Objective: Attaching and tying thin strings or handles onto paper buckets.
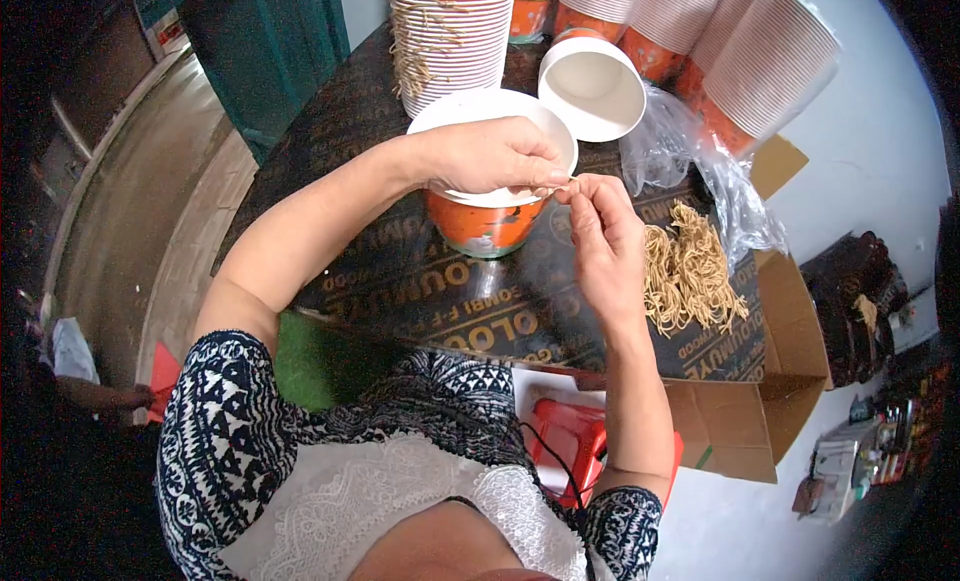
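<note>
Hands (560, 181) pinched on twine | left hand (495, 156) over cup (490, 221)

Open brown cardboard box (775, 381) right of table; clear plastic bag (700, 171) above.

Bright even daylight, glossy tabletop (480, 311) glare, dark fisheye-bent corners, perhaps slightly soft

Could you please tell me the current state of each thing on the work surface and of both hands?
Orange paper cup: upright, open, gripped at the rim.
Left hand: closed on the cup's rim.
Right hand: pinching a thin string at the rim.
Loose white cup: tipped on its side, empty.
Cup stacks: nested, some lying tilted.
String pile: loose heap beside the cup.
Plastic bag: crumpled, open.
Cardboard box: open.
</note>
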### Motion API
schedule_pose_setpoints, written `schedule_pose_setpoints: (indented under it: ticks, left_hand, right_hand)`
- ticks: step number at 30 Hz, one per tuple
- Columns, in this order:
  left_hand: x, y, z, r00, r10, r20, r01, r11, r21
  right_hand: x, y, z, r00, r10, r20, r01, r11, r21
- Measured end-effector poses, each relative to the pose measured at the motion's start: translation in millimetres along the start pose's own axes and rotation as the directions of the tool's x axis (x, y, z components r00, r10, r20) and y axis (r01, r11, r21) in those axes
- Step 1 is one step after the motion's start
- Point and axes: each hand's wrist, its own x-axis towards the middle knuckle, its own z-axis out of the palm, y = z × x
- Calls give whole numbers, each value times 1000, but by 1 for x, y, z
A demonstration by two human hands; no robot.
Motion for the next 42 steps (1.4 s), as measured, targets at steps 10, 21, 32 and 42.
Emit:
schedule_pose_setpoints:
  ticks: [10,21,32,42]
  left_hand:
    - [0,-6,0,1000,-4,14,4,1000,-16]
    - [1,-3,4,999,-50,-9,50,999,-12]
    - [-7,3,2,989,-142,-37,139,988,-72]
    - [-11,-4,-3,992,-125,-28,116,969,-219]
  right_hand:
    - [-1,-4,4,998,-8,-56,9,1000,14]
    - [-12,-12,16,951,-263,-163,224,948,-225]
    - [-13,-3,21,816,-577,-48,460,696,-551]
    - [-9,-3,16,936,-336,-106,294,911,-290]
